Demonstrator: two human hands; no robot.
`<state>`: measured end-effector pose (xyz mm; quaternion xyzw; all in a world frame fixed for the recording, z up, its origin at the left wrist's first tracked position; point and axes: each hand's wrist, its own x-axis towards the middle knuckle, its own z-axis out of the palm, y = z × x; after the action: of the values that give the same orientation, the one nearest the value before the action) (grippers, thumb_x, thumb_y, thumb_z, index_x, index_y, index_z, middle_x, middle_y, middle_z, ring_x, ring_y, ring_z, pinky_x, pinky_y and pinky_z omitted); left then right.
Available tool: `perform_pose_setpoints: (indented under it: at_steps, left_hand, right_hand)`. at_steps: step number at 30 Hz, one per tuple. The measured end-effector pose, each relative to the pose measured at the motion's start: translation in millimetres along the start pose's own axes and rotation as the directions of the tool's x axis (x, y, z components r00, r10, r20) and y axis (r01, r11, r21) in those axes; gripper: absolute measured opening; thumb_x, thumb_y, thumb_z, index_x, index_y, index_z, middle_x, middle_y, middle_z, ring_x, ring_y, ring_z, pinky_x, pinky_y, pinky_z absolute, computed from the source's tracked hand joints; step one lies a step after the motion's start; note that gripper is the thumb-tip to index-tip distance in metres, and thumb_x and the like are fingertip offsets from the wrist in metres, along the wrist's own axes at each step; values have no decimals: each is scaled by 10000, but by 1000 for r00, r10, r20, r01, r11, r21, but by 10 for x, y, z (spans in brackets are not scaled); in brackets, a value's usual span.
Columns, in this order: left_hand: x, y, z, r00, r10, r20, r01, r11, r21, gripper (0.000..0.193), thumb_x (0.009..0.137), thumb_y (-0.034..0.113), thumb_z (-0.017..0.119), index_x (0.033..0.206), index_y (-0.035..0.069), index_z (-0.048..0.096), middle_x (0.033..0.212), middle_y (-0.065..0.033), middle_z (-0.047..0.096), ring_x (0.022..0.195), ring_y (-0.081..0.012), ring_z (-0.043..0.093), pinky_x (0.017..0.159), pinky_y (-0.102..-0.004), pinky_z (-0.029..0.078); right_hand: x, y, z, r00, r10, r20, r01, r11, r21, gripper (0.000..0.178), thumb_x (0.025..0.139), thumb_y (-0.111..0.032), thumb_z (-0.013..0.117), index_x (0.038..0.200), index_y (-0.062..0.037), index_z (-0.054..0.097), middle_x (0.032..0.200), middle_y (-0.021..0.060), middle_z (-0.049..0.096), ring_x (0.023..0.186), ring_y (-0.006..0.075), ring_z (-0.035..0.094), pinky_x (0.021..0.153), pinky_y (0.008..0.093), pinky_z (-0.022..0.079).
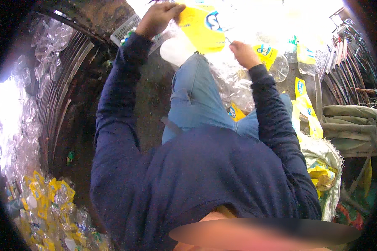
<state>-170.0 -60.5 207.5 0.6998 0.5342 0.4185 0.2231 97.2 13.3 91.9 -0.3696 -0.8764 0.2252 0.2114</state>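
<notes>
My left hand point(160, 20) is raised at the upper left, its fingers closed on the corner of a large yellow plastic label point(199, 32) with a blue and white print. The label hangs spread out above my knee. Lower and to the right, my right hand point(244, 54) is closed; a thin dark tip shows by its fingers, but I cannot make out what it holds. A smooth white rounded object point(174, 52) lies beneath the label. Beside my right hand is another yellow label point(265, 56), next to a clear plastic bottle point(280, 69).
Clear plastic point(234, 77) is heaped before my knees. Yellow wrappers point(306, 109) and an open woven sack point(329, 150) are at my right. Bottles with yellow labels point(50, 201) pile up at the lower left. A grey plastic crate point(125, 29) stands behind my left wrist.
</notes>
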Motion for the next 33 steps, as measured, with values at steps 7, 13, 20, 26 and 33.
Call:
perform_pose_setpoints:
  at_steps: [7,13,20,26,33]
  left_hand:
    - [526,717,442,987,160,13,-158,985,-72,403,925,299,520,704,-25,611,566,-64,584,529,-119,548,523,-278,435]
    - [629,997,653,942,334,34,-332,911,245,332,873,285,582,729,-9,638,595,-141,617,516,-189,586,523,-348,449]
    - [-134,861,431,879,397,-264,88,408,909,557,746,391,662,1217,150,489,1164,-95,504,1064,-268,486,859,-523,366]
    - [227,-334,125,913,360,-193,115,225,967,303,858,414,480,876,161,648,729,-28,607,687,-255,602,710,-457,401]
    - [181,-1709,-422,894,28,-446,442,105,891,645,867,658,262,1067,175,639,917,-94,681,821,-293,660,767,-498,403]
  right_hand:
    - [-248,-489,-1004,937,-53,-345,299,631,716,416,904,-249,524,1245,-19,462,1073,77,593,968,158,589,813,289,479]
    - [-12,-445,-600,990,45,-132,105,388,916,261,857,-178,595,1059,-32,517,919,63,588,710,109,561,520,235,442]
    - [209,-320,-219,982,103,-159,180,-241,954,196,907,-213,516,1047,-78,531,954,39,592,753,151,541,612,298,439]
    - [-39,-689,35,997,81,4,0,-58,998,228,906,-235,497,1054,-68,543,847,34,595,722,163,592,644,272,492]
    - [-1349,-443,-407,993,-108,-37,112,846,521,359,771,-168,624,1077,7,558,963,97,634,807,214,617,737,327,505]
